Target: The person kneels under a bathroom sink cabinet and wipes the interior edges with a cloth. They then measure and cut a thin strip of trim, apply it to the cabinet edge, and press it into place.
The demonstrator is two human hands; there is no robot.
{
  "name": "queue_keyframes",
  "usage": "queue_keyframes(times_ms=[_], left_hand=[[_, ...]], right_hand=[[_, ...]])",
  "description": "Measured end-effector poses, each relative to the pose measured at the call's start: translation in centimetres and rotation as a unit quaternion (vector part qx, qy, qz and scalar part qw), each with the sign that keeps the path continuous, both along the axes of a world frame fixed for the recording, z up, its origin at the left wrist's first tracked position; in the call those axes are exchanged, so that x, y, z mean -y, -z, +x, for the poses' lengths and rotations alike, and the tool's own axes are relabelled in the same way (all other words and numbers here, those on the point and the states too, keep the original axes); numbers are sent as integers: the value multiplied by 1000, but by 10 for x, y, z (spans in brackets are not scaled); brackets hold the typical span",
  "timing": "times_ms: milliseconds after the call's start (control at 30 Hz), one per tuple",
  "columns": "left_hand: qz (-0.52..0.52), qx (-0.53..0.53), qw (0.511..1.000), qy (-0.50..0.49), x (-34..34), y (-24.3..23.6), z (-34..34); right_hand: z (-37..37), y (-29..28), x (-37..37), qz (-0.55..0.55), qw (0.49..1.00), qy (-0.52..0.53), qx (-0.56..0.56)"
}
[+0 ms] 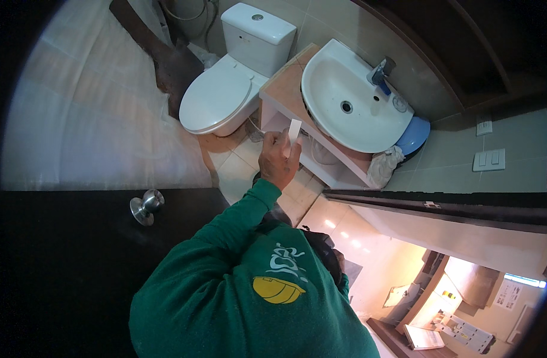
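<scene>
My left hand [278, 162] reaches out in a green sleeve, between the toilet and the washbasin cabinet. Its fingers are closed around a small flat white rectangular piece [294, 130], one end of which sticks up past them. What the piece is, I cannot make out. Just beyond the hand is the open front of the low cabinet [275, 113] under the white washbasin [339, 83]. My right hand [340, 261] shows only in part at my right side, next to a black bag-like thing [322, 247]. Its fingers are hidden.
A white toilet [220, 92] with its lid down stands ahead. To the left hang a whitish curtain [94, 119] and a dark door with a round metal knob [147, 207]. A crumpled whitish bag [386, 167] and blue basin [414, 136] are beside the washbasin, near wall switches [489, 160].
</scene>
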State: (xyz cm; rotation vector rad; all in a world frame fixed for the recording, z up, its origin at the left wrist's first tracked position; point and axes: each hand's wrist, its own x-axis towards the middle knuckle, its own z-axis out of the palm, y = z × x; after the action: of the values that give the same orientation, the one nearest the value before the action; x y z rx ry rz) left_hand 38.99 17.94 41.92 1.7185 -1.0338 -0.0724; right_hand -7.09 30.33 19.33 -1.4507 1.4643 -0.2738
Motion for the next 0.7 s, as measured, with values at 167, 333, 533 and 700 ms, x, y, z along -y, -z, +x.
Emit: queue_keyframes(times_ms=[167, 333, 533, 700], left_hand=[[-27, 9, 1000, 7, 14, -6, -11], [-19, -62, 998, 14, 11, -4, -16], [-22, 0, 1000, 6, 12, -3, -18], [23, 58, 998, 5, 16, -10, 15]], right_hand=[[-38, 58, -11, 18, 985, 122, 123], [-55, 63, -13, 88, 989, 90, 80], [-35, 29, -5, -28, 999, 30, -8], [11, -36, 31, -58, 949, -235, -203]])
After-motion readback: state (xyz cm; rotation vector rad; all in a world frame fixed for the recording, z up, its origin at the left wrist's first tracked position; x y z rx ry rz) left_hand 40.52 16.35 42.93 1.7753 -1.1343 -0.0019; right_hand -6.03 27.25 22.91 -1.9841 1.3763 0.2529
